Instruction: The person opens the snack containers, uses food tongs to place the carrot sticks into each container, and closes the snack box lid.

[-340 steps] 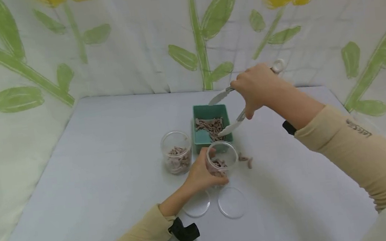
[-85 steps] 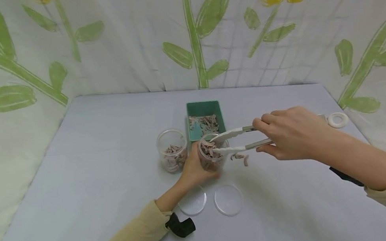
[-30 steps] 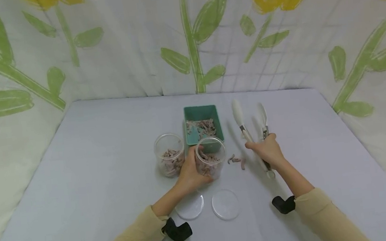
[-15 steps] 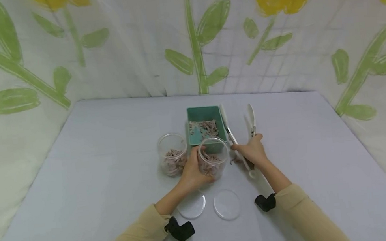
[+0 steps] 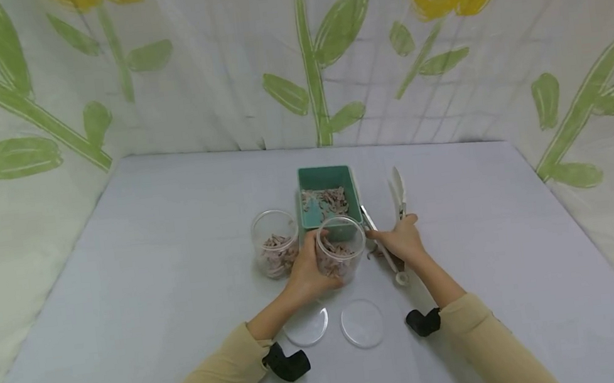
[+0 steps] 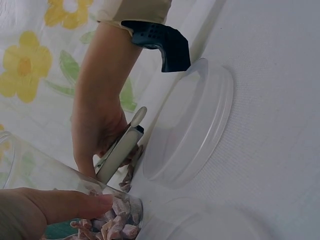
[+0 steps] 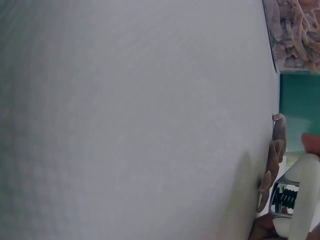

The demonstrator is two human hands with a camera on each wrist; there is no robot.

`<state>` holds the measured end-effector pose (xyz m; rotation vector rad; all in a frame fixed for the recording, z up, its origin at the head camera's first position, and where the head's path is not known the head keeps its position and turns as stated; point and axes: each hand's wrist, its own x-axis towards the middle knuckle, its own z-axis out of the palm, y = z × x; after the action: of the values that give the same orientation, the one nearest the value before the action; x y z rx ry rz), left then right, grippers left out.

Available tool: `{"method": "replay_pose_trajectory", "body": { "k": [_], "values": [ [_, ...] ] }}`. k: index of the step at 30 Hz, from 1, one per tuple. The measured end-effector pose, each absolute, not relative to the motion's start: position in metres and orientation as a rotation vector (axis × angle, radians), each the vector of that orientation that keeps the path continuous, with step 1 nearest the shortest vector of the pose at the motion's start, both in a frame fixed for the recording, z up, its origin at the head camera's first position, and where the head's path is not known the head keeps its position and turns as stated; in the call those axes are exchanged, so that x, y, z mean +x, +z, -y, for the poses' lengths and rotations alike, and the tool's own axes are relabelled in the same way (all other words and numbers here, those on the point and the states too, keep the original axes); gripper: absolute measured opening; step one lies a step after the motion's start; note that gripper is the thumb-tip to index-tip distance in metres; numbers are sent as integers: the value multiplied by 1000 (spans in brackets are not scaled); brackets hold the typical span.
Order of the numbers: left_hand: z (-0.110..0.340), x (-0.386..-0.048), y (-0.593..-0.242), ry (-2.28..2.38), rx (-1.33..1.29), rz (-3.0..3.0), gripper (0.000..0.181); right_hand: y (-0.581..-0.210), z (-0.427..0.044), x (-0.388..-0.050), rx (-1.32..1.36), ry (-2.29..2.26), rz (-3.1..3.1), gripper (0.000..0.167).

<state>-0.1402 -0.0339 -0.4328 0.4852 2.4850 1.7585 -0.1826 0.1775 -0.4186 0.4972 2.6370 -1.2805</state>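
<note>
In the head view my left hand [image 5: 307,275] grips a clear jar [image 5: 343,262] part-filled with small greyish-pink, worm-like pieces. My right hand [image 5: 402,241] holds white-and-metal tongs [image 5: 384,251] low beside the green box, their arms spread and tips pointing away. One tong arm runs close along the box's right side. The left wrist view shows the thumb [image 6: 75,205] against the jar wall and the tongs [image 6: 120,155] beyond. In the right wrist view, the tongs' spring end [image 7: 286,197] stands near a few loose pieces [image 7: 272,160] on the table.
The green box [image 5: 325,178], holding some pieces, stands behind the gripped jar. A second clear jar [image 5: 276,245] of pieces is left of it. Two clear lids lie in front, a left lid [image 5: 307,329] and a right lid [image 5: 362,324]. A flowered curtain [image 5: 202,71] hangs behind the table.
The tongs went from the box to the gripped jar, then down to the right, then left beside the box. The box holds fewer pieces. In the last half second the hands barely moved.
</note>
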Motion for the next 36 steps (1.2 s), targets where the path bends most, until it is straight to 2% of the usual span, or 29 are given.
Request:
{"method": "replay_pose_trajectory", "body": {
  "k": [4, 15, 29, 36],
  "values": [
    [35, -141, -430, 1751, 484, -2495, 86, -415, -179, -182, 434, -1122, -2703, 96],
    [31, -142, -428, 1775, 473, -2502, 89, -407, -190, -180, 286, -822, -2814, 97],
    [24, -139, -430, 1745, 424, -2558, 92, -406, -192, -170, 258, -817, -2796, 94],
    [30, -133, -428, 1717, 365, -2504, 97, -394, -199, -162, 234, -863, -2785, 95]
  ]
}}
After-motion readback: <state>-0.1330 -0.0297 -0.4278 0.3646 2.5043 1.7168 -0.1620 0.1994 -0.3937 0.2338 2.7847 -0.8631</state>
